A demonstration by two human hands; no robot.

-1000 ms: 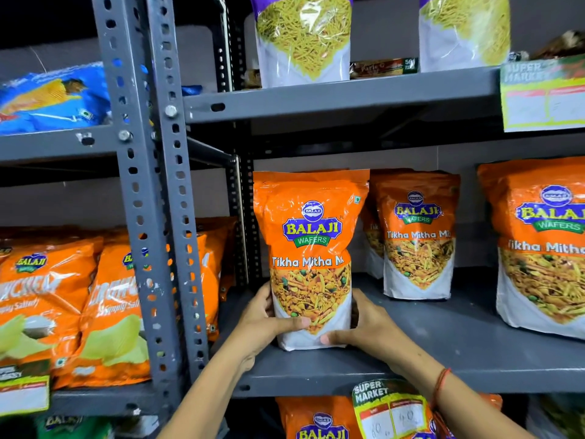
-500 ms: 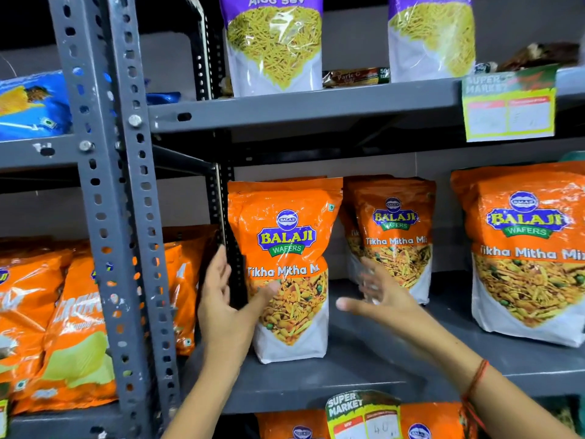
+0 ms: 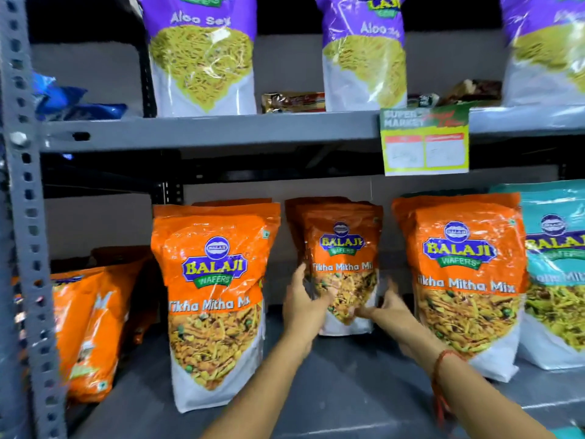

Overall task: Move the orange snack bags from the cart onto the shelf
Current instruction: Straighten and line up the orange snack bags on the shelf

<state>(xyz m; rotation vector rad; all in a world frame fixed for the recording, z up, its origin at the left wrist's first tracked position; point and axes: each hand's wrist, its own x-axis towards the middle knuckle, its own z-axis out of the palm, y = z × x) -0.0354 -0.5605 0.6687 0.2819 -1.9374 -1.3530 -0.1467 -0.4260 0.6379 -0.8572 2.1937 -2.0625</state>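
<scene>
Both hands reach deep into the shelf (image 3: 316, 391) and touch the middle bag (image 3: 343, 267), an orange one that stands upright far back; the left hand (image 3: 305, 307) is open, its fingers up along the bag's left edge and its thumb across the front low down; the right hand (image 3: 387, 308) is on the bag's lower right side, fingers spread, but it is blurry, so I cannot tell how tight it holds; the bag sits between the two hands, with its white bottom on the grey shelf; a red thread (image 3: 443, 359) goes round the right wrist; to the left, nearer the front, stands another orange bag, the left bag (image 3: 215, 299), upright and apart from the hands; to the right stands a third orange one, the right bag (image 3: 465, 280), just beside the right arm; a teal bag (image 3: 557, 267) stands next to that; past the grey post (image 3: 22, 217) lie more orange packs (image 3: 88, 327); up above, purple bags (image 3: 202, 55) stand in a row, and a price tag (image 3: 425, 141) hangs from that shelf's edge.
</scene>
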